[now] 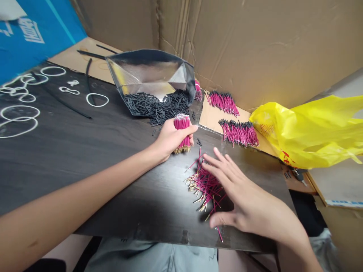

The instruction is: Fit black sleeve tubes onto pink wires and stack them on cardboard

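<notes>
My left hand (169,136) is wrapped round a thick bundle of short magenta wires (182,132), silvery ends up and gold-coloured tips down. Fingers spread, my right hand (236,189) hovers at a loose pile of the same magenta wires (202,185) on the dark table (136,196). Part of that pile is hidden under the right hand. Just beyond the left hand, small black tubes (153,107) spill from an open silver-lined bag (147,70).
Two rows of magenta wires with black ends, a far row (224,103) and a nearer row (239,133), lie on cardboard at the right. A yellow plastic bag (309,132) sits beside them. White rubber bands (97,100) are scattered at the left. Cardboard walls (255,45) stand behind.
</notes>
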